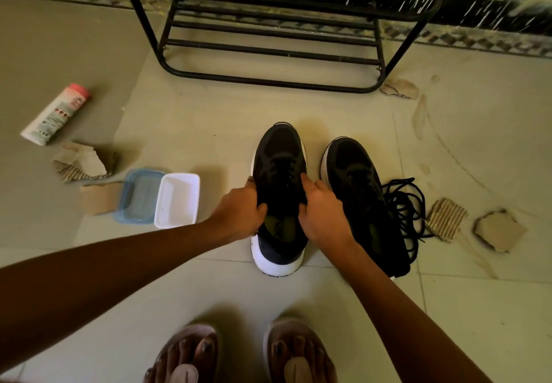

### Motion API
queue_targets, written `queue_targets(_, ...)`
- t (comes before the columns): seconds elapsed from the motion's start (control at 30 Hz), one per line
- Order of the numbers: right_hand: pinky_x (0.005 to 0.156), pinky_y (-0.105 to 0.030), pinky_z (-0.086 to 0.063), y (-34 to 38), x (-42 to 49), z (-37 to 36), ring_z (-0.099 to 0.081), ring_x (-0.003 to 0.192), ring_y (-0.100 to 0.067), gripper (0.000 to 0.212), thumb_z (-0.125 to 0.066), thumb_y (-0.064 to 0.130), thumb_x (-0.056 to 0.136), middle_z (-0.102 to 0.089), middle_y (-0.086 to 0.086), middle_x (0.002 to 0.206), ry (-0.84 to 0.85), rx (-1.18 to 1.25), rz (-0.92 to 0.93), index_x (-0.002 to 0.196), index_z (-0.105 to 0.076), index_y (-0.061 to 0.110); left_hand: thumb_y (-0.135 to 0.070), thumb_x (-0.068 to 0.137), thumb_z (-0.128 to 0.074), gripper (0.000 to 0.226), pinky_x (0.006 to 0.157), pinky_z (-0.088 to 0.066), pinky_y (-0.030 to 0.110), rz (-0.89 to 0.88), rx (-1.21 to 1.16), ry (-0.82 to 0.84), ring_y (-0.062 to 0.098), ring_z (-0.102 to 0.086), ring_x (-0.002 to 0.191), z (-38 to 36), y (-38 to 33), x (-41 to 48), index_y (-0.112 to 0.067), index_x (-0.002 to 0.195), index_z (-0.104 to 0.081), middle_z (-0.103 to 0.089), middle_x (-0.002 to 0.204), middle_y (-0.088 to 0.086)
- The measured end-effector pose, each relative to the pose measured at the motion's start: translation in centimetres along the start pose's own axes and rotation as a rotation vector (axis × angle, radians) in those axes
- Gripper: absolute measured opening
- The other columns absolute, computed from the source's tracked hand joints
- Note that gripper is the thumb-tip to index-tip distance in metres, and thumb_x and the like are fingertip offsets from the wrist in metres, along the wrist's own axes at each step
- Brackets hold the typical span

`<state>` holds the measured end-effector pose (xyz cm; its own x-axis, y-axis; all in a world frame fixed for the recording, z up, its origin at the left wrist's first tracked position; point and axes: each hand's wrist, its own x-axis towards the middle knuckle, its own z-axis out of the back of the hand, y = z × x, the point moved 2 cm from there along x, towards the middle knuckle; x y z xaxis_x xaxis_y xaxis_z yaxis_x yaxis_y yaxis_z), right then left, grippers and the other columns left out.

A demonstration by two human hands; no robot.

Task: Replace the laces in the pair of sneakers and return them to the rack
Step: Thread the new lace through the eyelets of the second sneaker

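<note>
Rack (268, 48), black metal, stands on floor well beyond held sneaker (279, 149). Held sneaker black with white sole, toe pointing at rack, dark laces across front, sitting between both hands. Second sneaker (355, 173) just right of it, same direction. Left hand (239, 209) grips its left collar edge, fingers curled round. Right hand (321, 209) pinches right edge by tongue. White bottle (55, 114), pink cap, lying far left. White tub (177, 200) and blue lid (139, 196) side by side, near left. Loose black laces (406, 203) piled further right, against second sneaker.
</note>
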<state>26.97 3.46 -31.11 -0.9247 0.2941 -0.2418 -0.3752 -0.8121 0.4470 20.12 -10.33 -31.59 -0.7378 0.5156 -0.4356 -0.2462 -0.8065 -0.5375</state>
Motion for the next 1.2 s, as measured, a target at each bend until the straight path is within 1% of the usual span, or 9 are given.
queue_targets(0.23, 0.099, -0.038, -0.045, -0.3, -0.1, -0.1, -0.055, 0.11, -0.029, 0.053, -0.046, 0.017, 0.095, -0.05, -0.011, 0.124, -0.015, 0.088, -0.017, 0.146, -0.03, 0.018, -0.018, 0.093, -0.041, 0.042, 0.078, -0.054, 0.041, 0.02, -0.04, 0.026, 0.033, -0.067, 0.076, -0.1, 0.2, 0.0, -0.009, 0.133, -0.037, -0.067, 0.098, 0.016)
queue_targets(0.4, 0.088, -0.031, -0.05, -0.6, -0.1, 0.9, -0.059, 0.101, -0.022, 0.044, -0.061, 0.036, 0.088, -0.058, -0.005, 0.112, 0.016, 0.101, 0.024, 0.128, -0.051, 0.02, -0.033, 0.09, -0.05, 0.035, 0.072, -0.054, 0.033, 0.046, -0.096, 0.014, 0.025, -0.066, 0.067, -0.1, 0.1, -0.3, -0.01, 0.117, -0.051, -0.068, 0.078, 0.006)
queue_targets(0.53, 0.073, -0.019, -0.041, -1.7, -0.7, 3.0, -0.051, 0.083, -0.009, 0.052, -0.064, 0.043, 0.084, -0.051, 0.004, 0.095, 0.06, 0.108, 0.04, 0.129, -0.053, 0.022, -0.043, 0.088, -0.055, 0.049, 0.074, -0.057, 0.036, 0.023, -0.102, 0.04, 0.025, -0.067, 0.076, 0.0, -0.1, -0.8, -0.017, 0.129, -0.046, -0.067, 0.11, 0.004)
queue_targets(0.67, 0.065, -0.011, -0.037, -3.9, -1.8, 6.3, -0.051, 0.079, -0.006, 0.051, -0.065, 0.04, 0.083, -0.055, 0.004, 0.093, -0.052, 0.134, -0.011, 0.13, -0.053, 0.021, -0.039, 0.088, -0.055, 0.051, 0.061, -0.057, 0.025, 0.04, -0.129, 0.114, 0.02, -0.069, 0.062, 0.1, -0.2, -1.4, -0.019, 0.133, -0.04, -0.067, 0.113, 0.007)
queue_targets(0.77, 0.076, -0.023, -0.045, -7.3, -2.7, 8.6, -0.055, 0.088, -0.016, 0.054, -0.069, 0.04, 0.08, -0.055, -0.002, 0.104, -0.097, 0.047, -0.13, 0.128, -0.055, 0.023, -0.031, 0.089, -0.054, 0.045, 0.059, -0.055, 0.021, 0.059, -0.17, 0.134, 0.02, -0.069, 0.059, 0.0, -0.3, -1.7, -0.017, 0.129, -0.042, -0.069, 0.104, 0.008)
queue_targets(0.83, 0.089, -0.032, -0.047, -9.3, -3.3, 9.7, -0.057, 0.104, -0.025, 0.063, -0.072, 0.043, 0.075, -0.055, -0.01, 0.12, 0.054, -0.018, -0.229, 0.13, -0.052, 0.023, -0.025, 0.088, -0.054, 0.039, 0.062, -0.055, 0.023, 0.052, -0.163, 0.128, 0.022, -0.069, 0.061, 0.2, -0.5, -1.7, -0.012, 0.124, -0.045, -0.07, 0.097, 0.01)
queue_targets(0.93, 0.093, -0.031, -0.043, -9.8, -4.3, 9.3, -0.054, 0.115, -0.025, 0.065, -0.072, 0.03, 0.08, -0.055, -0.007, 0.129, 0.3, -0.082, -0.319, 0.137, -0.044, 0.019, -0.022, 0.087, -0.054, 0.04, 0.068, -0.057, 0.029, 0.053, -0.152, 0.131, 0.023, -0.068, 0.062, 0.1, -0.6, -1.9, -0.01, 0.124, -0.046, -0.07, 0.095, 0.012)
queue_targets(1.07, 0.082, -0.034, -0.05, -8.6, -4.0, 7.2, -0.061, 0.104, -0.027, 0.047, -0.057, 0.02, 0.088, -0.063, -0.008, 0.118, 0.148, -0.186, -0.29, 0.134, -0.046, 0.021, -0.024, 0.087, -0.054, 0.04, 0.058, -0.054, 0.022, 0.038, -0.172, 0.128, 0.02, -0.067, 0.058, -0.3, -0.6, -2.2, -0.012, 0.125, -0.047, -0.07, 0.095, 0.01)
queue_targets(1.2, 0.079, -0.034, -0.051, -6.7, -3.2, 5.7, -0.062, 0.099, -0.028, 0.049, -0.057, 0.019, 0.088, -0.064, -0.011, 0.112, 0.174, -0.101, -0.235, 0.135, -0.044, 0.016, -0.038, 0.086, -0.056, 0.06, 0.054, -0.055, 0.023, 0.075, -0.125, 0.126, 0.019, -0.066, 0.061, -0.2, -0.2, -2.3, -0.023, 0.139, -0.033, -0.068, 0.103, 0.003)
